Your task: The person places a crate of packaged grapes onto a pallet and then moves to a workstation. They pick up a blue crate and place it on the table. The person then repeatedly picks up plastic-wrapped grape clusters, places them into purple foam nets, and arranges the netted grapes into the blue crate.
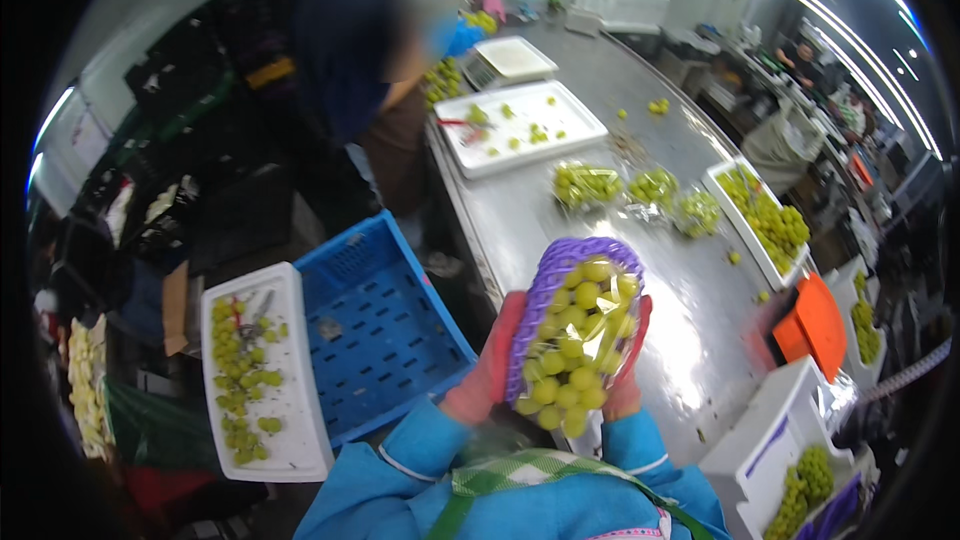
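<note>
Between my two gloved hands is a bunch of green grapes point(574, 352) in clear plastic wrap, with a purple foam net point(534, 319) around its left side and top. My left hand point(491, 367) grips the net side. On the other side, my right hand point(632, 367) presses against the clear wrap; its fingers are partly hidden behind the bunch. The bunch is held up over the near edge of a steel table point(675, 315). Beyond it on the table lie several wrapped grape bunches point(589, 184).
A white tray point(589, 109) with loose grapes and a scale point(517, 60) stand farther back, beside a person point(352, 52). Left are a blue crate point(367, 360) and a white tray of grapes point(292, 382). Right are a grape tray point(776, 229), an orange container point(814, 326) and a foam box point(765, 420).
</note>
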The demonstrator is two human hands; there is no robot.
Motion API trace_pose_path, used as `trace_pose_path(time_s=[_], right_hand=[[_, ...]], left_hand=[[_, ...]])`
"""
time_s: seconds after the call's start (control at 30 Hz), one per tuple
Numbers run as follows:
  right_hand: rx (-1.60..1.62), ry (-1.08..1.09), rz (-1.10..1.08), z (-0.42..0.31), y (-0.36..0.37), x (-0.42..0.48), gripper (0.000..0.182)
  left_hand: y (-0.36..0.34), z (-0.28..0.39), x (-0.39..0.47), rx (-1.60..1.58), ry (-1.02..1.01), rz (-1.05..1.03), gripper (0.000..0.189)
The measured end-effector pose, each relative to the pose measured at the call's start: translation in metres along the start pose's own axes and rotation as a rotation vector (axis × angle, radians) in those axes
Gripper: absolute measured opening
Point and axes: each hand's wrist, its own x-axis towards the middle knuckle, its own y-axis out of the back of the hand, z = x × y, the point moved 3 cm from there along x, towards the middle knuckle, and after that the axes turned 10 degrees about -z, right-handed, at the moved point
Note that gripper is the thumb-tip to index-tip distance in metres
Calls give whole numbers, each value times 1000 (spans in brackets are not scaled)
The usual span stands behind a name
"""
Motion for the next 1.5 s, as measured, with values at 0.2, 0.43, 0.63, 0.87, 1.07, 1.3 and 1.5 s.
trace_pose_path(time_s=[0.2, 0.43, 0.63, 0.87, 1.07, 1.3, 1.5], right_hand=[[-596, 2, 48, 33, -19, -19, 44], [-25, -353, -142, 92, 12, -34, 49], [17, -411, -181, 108, -11, -26, 60], [247, -636, -214, 161, 7, 16, 57], [-34, -618, -139, 218, 39, 77, 52], [-723, -704, -46, 298, 125, 172, 52], [-1257, -634, -89, 327, 139, 210, 61]], left_hand=[[13, -1, -57, 117, -193, 201, 46], [4, -13, -112, -33, -318, 299, 44], [24, -11, -124, -235, -425, 226, 43], [70, 50, -155, 1196, -446, 1142, 57], [81, 91, -142, 245, -431, 613, 65], [206, 112, -129, -68, -566, 573, 61], [300, 112, -117, -117, -575, 676, 60]])
